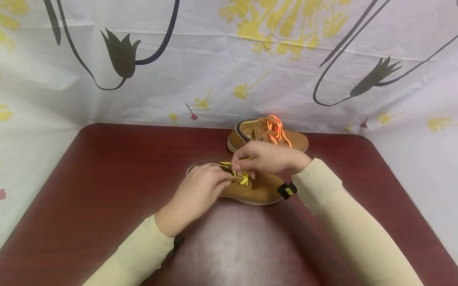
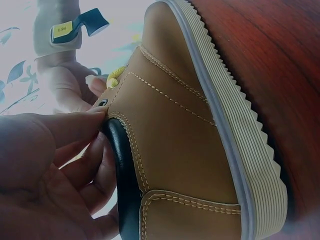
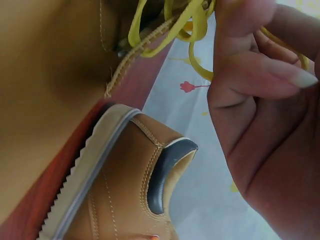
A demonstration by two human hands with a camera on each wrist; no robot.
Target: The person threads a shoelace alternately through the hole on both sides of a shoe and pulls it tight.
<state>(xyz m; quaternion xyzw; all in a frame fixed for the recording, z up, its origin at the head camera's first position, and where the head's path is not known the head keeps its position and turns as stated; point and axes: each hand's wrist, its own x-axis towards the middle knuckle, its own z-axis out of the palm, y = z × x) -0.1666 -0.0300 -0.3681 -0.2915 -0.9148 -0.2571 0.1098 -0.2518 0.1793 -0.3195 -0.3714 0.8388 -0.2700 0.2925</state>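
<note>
A tan shoe with yellow lace lies sole down on the table, toe to the right. My left hand pinches the near eyelet flap at the shoe's opening; in the left wrist view the thumb presses beside a metal eyelet. Above the flap, my right hand grips the yellow lace, which runs taut down to the flap. Loose loops of that lace hang by the right fingers in the right wrist view. The fingers partly cover the upper eyelets and the tongue.
Behind stands a second tan shoe with orange laces, close to the patterned white cloth at the table's back edge. The dark red table has rounded far corners. Cloth also hangs at both sides.
</note>
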